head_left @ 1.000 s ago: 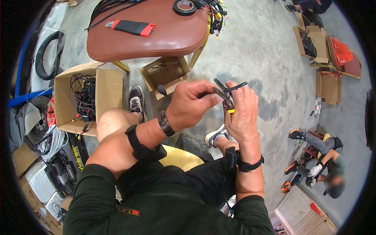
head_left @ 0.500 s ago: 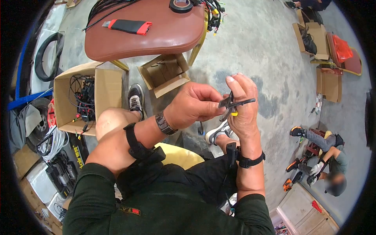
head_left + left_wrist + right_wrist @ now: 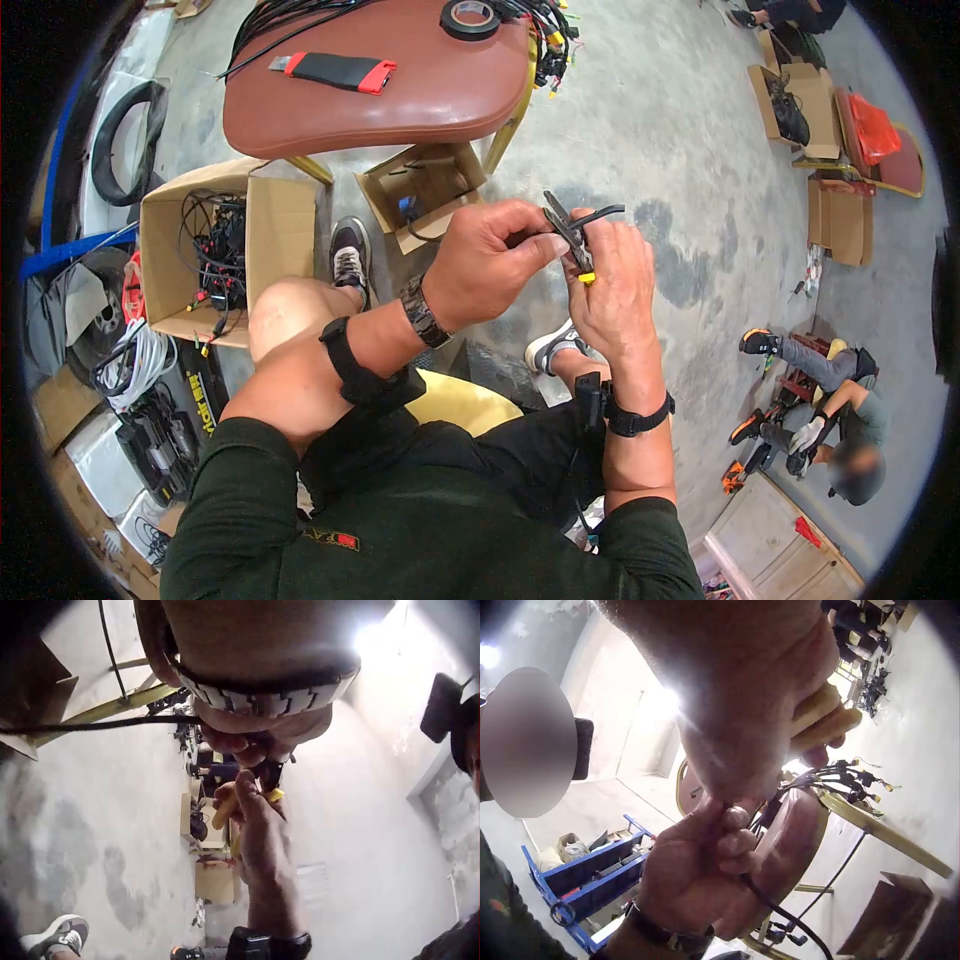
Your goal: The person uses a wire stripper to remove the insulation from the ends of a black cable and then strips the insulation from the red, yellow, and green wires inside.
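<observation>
In the head view, my left hand (image 3: pixel 490 265) pinches a black cable beside a dark plier-like tool (image 3: pixel 562 222) with a yellow end. That cable (image 3: pixel 97 727) trails away from the hand in the left wrist view. My right hand (image 3: pixel 618 290) grips the tool, its fingers bent round the handles. A short black cable piece (image 3: pixel 603 212) sticks out past the right fingers. In the left wrist view, the right hand (image 3: pixel 262 832) has the yellow part (image 3: pixel 277 795) at its thumb. The fingers hide where cable and tool meet.
A brown padded chair (image 3: pixel 390 90) carries a red-black knife (image 3: pixel 335 72), a tape roll (image 3: pixel 470 18) and cables. Below it stands a small carton (image 3: pixel 450 215); a larger carton (image 3: pixel 280 230) with wiring is at left. Another person (image 3: pixel 850 420) sits at right.
The tool first tipped down and then came back up, with its tip pointing upward again. The dangling cable end swung towards my feet and back over the small carton.
</observation>
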A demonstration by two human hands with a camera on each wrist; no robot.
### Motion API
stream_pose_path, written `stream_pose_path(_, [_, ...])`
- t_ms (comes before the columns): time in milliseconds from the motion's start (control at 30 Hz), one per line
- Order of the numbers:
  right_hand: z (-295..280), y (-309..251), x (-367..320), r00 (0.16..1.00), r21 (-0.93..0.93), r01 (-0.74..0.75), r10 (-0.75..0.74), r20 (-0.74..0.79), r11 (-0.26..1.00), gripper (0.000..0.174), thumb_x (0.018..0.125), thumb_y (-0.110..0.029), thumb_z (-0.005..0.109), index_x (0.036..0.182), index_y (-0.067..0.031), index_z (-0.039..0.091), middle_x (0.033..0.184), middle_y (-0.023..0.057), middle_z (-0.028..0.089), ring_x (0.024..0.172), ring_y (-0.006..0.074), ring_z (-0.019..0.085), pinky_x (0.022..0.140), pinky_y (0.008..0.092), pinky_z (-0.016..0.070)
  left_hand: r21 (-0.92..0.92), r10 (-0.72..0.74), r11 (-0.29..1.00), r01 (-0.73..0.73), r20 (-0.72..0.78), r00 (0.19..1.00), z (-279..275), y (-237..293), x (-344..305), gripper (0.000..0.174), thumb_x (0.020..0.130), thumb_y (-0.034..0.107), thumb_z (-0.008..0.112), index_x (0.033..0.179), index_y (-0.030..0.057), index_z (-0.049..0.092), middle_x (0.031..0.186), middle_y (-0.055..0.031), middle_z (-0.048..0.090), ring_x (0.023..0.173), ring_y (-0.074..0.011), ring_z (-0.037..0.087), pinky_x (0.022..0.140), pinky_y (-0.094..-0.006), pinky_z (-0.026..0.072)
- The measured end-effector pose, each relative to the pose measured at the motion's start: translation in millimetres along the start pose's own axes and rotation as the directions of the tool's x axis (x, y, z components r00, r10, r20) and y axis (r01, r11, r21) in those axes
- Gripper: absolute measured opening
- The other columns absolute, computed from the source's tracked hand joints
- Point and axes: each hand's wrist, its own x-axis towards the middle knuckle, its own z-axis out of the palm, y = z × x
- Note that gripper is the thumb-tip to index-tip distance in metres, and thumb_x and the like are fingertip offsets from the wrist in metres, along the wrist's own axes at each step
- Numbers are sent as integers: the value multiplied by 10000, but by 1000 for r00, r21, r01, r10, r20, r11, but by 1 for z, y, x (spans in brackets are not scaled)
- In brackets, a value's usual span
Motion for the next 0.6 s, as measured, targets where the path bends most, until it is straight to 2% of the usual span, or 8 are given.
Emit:
stream_pose_path(33, [2,1,-1,1000,14,-7,6,3,1000,475,722,-60,690,1186,-74,592,883,113,521,847,331,509,744,421,376,67,-4,998,3,11,1000,-2,3,1,63,875,44,727,915,0,708,817,17,658,754,-22,520,657,-194,421])
stream_pose_path(133, [0,-3,0,1000,69,14,-14,-3,997,474,716,-64,696,1178,-73,591,898,116,536,852,331,514,752,420,378,-88,-21,996,26,61,998,-6,11,3,67,847,20,744,902,-5,715,837,8,666,733,-29,529,640,-200,425])
stream_pose_path(333, [2,4,2,981,140,152,-133,-142,978,548,687,-14,693,1219,-92,586,962,122,581,901,339,556,796,433,433,-382,-90,912,149,167,982,-7,13,2,93,857,25,737,933,-23,712,794,-1,680,730,-37,578,626,-206,474])
stream_pose_path(433, [6,8,5,950,119,231,-198,-243,966,607,666,12,699,1247,-126,589,1039,122,600,976,352,582,842,442,463,-400,-146,882,248,270,952,-10,16,-1,121,854,53,757,935,-21,708,775,-11,677,671,-31,560,555,-205,437])
stream_pose_path(533, [12,14,6,919,77,272,-235,-318,959,627,653,6,716,1248,-152,599,1095,123,603,1038,362,589,887,446,467,-442,-251,794,418,388,887,-14,22,0,131,862,86,760,920,-17,705,718,-11,646,581,-30,515,481,-208,368])
stream_pose_path(600, [12,13,5,917,73,269,-232,-324,961,624,647,2,721,1238,-160,607,1097,120,600,1050,362,588,900,447,466,-504,-204,744,439,454,867,-13,14,1,126,874,94,748,919,-14,704,685,-6,619,537,-34,482,458,-208,329])
